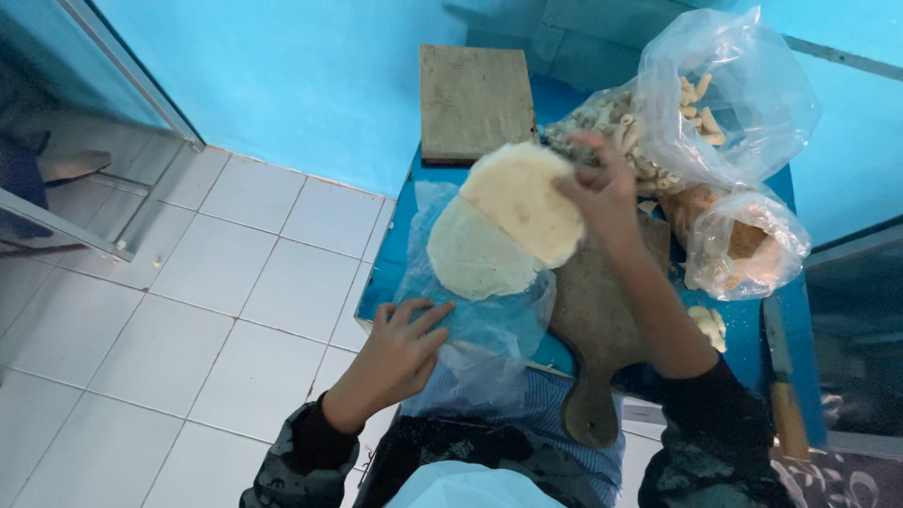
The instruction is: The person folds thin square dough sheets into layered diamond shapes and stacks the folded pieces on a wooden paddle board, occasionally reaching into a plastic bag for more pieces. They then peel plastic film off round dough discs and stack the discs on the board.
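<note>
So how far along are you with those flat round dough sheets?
A bag of rolled pieces already sits at the back. In hand: the right hand lifts one dough sheet off the stack, while the left hand presses down the plastic bag. The stack remains; the wooden paddle board is bare.

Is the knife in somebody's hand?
No, the knife lies alone on the blue table, away from both hands.

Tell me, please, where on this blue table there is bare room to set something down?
Bare blue table shows between the round paddle board and the knife, though dough pieces lie there. The far side is crowded by plastic bags and the square board.
</note>
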